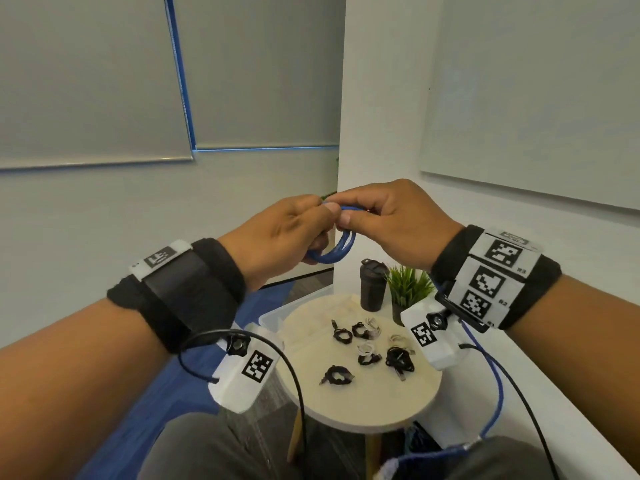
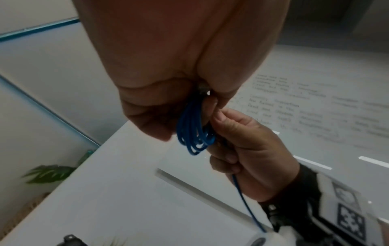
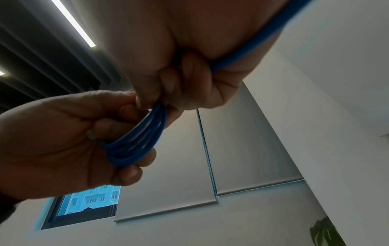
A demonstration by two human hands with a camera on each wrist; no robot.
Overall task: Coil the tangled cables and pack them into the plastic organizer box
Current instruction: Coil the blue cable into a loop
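High above the table, both hands meet on a blue cable (image 1: 334, 249) wound into several loops. My left hand (image 1: 294, 233) holds the coil (image 3: 134, 144) with the loops around its curled fingers. My right hand (image 1: 374, 220) pinches the top of the coil between thumb and fingers. The cable's free length (image 1: 497, 386) runs down past my right wrist toward my lap; in the left wrist view this tail (image 2: 246, 204) leaves the right hand (image 2: 248, 149) below the coil (image 2: 193, 133). A clear plastic organizer box (image 1: 273, 317) sits at the table's back left edge.
A round pale table (image 1: 367, 407) below carries several small coiled black and white cables (image 1: 400, 358). A dark tumbler (image 1: 373, 284) and a small potted plant (image 1: 408, 289) stand at its far side. A white wall ledge (image 1: 554, 375) runs along the right.
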